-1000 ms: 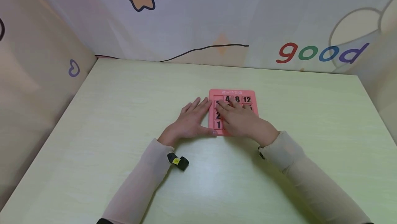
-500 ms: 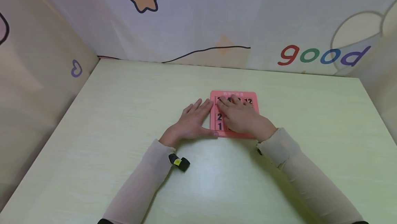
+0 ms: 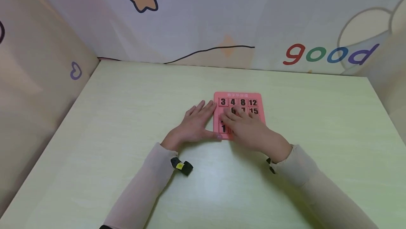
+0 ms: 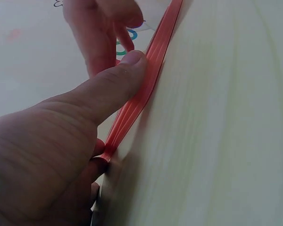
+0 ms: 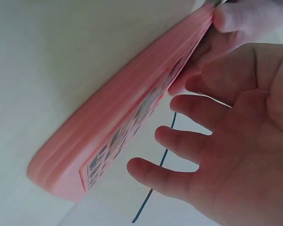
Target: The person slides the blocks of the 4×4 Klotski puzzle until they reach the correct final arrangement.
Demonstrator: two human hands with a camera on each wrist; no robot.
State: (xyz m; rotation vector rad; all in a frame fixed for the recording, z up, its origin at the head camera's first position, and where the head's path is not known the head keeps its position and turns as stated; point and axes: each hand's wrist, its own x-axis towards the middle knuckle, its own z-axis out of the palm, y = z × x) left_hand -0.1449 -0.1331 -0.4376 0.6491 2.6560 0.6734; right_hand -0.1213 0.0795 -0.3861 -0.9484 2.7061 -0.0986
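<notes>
A pink number puzzle board [image 3: 263,111] lies flat on the table, its top row reading 3, 4, 8, 12. My left hand [image 3: 196,125] rests along its left side, fingertips at the upper left edge and thumb at the lower left corner. In the left wrist view the thumb of that hand [image 4: 52,127] touches the board's side [image 4: 144,87]. Over the lower tiles is my right hand [image 3: 250,128], fingers extended, fingertips at the left columns and hiding several tiles. The right wrist view has the right hand's [image 5: 226,136] fingers spread beside the board [image 5: 118,108].
The pale green table [image 3: 111,123] meets a patterned backdrop [image 3: 196,17] at its far edge, with a star and the word good printed on it. A black device with a yellow mark [image 3: 182,166] is strapped at the left wrist.
My right hand went up to the board's top left, then came back down. The 3 tile now sits in the top left corner, where a gap was. The left hand stays in place.
</notes>
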